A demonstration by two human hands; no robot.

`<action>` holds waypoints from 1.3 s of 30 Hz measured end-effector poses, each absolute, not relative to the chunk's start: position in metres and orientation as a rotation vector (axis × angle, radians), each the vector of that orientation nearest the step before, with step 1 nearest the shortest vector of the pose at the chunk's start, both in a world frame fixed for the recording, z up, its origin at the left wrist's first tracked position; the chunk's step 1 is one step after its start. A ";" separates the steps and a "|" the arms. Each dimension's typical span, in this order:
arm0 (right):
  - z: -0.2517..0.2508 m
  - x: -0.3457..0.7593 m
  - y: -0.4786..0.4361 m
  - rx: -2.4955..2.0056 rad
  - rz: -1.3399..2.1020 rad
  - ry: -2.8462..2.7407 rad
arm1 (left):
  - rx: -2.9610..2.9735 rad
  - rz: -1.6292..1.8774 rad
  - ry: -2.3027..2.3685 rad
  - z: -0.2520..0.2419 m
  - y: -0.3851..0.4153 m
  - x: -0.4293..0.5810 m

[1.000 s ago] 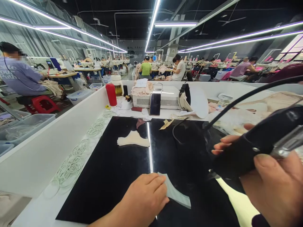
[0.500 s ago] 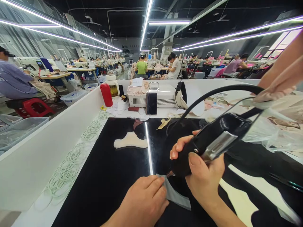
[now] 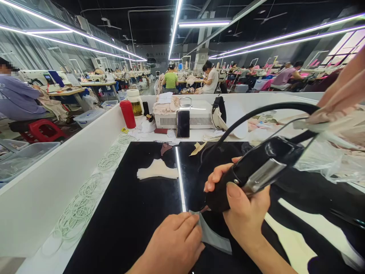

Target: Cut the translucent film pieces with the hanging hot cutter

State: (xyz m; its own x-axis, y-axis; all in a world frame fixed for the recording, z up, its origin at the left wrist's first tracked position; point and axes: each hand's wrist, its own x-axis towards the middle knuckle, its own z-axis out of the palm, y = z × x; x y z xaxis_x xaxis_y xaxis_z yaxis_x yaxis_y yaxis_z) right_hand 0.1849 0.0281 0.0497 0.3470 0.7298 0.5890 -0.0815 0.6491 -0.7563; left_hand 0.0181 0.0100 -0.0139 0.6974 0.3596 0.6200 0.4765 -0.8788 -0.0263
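Observation:
My right hand (image 3: pixel 242 205) is wrapped round a black corded hand tool (image 3: pixel 256 167) with a shiny metal lever on its side. The tool slants down to the left, and its tip reaches the upper end of a curved, sheer grey fabric strip (image 3: pixel 215 236). On that same end my left hand (image 3: pixel 178 239) presses with its fingers held together, pinning the strip to the glossy black work surface (image 3: pixel 114 224). The exact contact at the tip is partly hidden. Cream fabric pieces (image 3: pixel 291 239) lie right of my right forearm.
A stack of cream cut pieces (image 3: pixel 157 169) lies ahead on the left. Coils of pale green cord (image 3: pixel 75 211) line the left edge. Behind stand a phone (image 3: pixel 183 123), a white vented box (image 3: pixel 196 114) and a red bottle (image 3: pixel 127 114). A black cable (image 3: pixel 251 113) arches from the tool.
Both hands keep nearly the same pose, with the tool still at the end of the grey strip. The view has shifted slightly; the strip and cream pieces appear a little further right.

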 end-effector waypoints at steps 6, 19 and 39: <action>0.051 0.183 0.029 -0.720 0.591 -1.086 | -2.729 -0.941 -0.679 -0.014 0.009 0.018; 0.050 0.174 0.032 -0.669 0.619 -1.046 | -2.734 -0.910 -0.694 -0.020 0.008 0.017; 0.052 0.167 0.037 -0.677 0.702 -1.034 | -2.721 -0.929 -0.708 -0.019 0.009 0.020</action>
